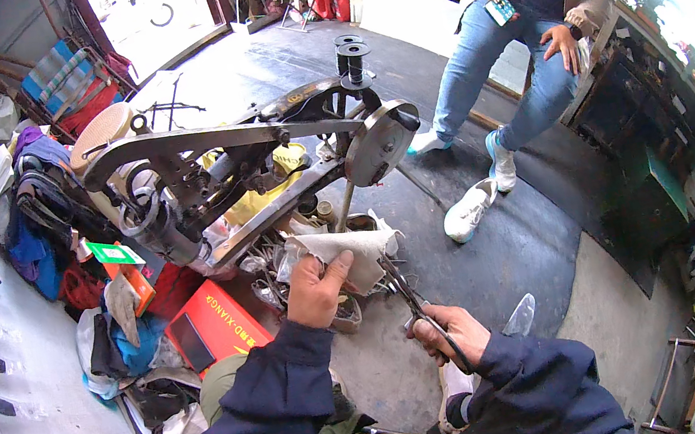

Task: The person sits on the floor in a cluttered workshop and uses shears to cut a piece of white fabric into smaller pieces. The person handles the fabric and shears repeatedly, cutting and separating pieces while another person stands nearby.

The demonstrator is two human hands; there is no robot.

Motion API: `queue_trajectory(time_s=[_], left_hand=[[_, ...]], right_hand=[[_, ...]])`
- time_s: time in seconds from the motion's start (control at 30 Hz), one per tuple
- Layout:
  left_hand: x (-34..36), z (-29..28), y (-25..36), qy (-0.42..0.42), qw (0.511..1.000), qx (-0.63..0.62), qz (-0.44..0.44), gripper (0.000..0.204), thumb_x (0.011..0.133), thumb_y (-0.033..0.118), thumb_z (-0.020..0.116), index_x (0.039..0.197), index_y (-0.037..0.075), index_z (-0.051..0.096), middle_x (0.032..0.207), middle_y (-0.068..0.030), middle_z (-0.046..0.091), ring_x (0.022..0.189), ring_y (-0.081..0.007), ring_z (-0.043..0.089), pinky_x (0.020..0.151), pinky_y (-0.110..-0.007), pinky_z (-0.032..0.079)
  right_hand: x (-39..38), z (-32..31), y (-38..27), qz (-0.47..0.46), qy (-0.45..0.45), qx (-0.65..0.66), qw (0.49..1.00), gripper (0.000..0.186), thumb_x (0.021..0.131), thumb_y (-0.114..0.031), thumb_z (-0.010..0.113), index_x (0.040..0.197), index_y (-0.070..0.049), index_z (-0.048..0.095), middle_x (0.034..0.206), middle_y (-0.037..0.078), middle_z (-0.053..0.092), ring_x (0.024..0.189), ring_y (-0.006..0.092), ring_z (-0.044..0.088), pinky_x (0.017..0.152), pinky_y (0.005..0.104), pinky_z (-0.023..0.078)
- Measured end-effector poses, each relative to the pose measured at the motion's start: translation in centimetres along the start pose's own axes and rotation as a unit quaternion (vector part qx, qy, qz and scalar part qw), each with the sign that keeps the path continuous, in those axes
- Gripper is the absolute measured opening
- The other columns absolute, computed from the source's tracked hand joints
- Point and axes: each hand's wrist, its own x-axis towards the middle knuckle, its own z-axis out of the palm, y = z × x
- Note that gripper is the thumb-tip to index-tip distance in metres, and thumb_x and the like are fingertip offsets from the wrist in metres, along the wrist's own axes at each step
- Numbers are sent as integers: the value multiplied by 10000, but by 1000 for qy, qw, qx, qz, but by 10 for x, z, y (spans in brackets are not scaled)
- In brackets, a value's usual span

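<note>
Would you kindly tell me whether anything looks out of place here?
Yes: the red box sits askew beside a jumbled heap of bags at left, rather than stacked neatly. The scissors and pale sheet look unremarkable.

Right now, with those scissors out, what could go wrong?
The scissors in the right hand reach the same pale sheet that the left hand pinches, so a slip might nick that thumb. The pale sheet is also close to the metal machine, so it could perhaps snag there.
</note>
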Motion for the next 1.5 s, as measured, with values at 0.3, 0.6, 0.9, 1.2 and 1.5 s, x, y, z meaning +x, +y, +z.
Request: queue_trajectory(time_s=[0.3, 0.6, 0.9, 1.2, 1.5], left_hand=[[-2, 5, 10, 40, 999, 6, 4, 219, 988, 116, 637, 1158, -20, 663, 1029, -57, 721, 871, -143, 670, 763, -296, 538], [-29, 36, -7, -92, 996, -8, -8, 386, 988, 118, 643, 1351, 24, 550, 1257, -81, 652, 1142, -191, 604, 992, -344, 468], [-43, 41, -13, -150, 979, -69, -119, 656, 900, 137, 729, 1482, 51, 439, 1364, -84, 592, 1224, -224, 580, 1007, -371, 476], [-6, 6, 13, -142, 940, -286, -122, 766, 909, 398, 736, 1501, 43, 405, 1238, -92, 674, 1111, -205, 667, 969, -342, 525], [-6, 8, 5, -133, 973, -118, -148, 435, 861, 262, 808, 1222, 74, 653, 1032, -26, 702, 902, -138, 667, 853, -285, 525]], right_hand=[[8, 3, -2, -43, 68, 167, 983, 488, 992, -509, 619, 1026, -22, 615, 736, 28, 576, 626, 110, 562, 552, 287, 491], [17, -12, -9, -138, 133, 304, 933, 394, 987, -342, 675, 1144, 11, 600, 966, 81, 666, 835, 162, 649, 656, 322, 558], [13, -24, -9, -199, 196, 324, 904, 388, 891, -89, 708, 1252, 10, 605, 1149, 71, 686, 1025, 168, 630, 929, 331, 486], [8, -21, -6, -170, 185, 201, 947, 298, 885, -120, 724, 1151, -1, 664, 920, 3, 669, 809, 84, 582, 756, 265, 481], [5, -21, -11, -104, 207, 105, 967, 211, 880, -180, 763, 927, -8, 651, 731, -39, 578, 664, 57, 496, 599, 259, 416]])
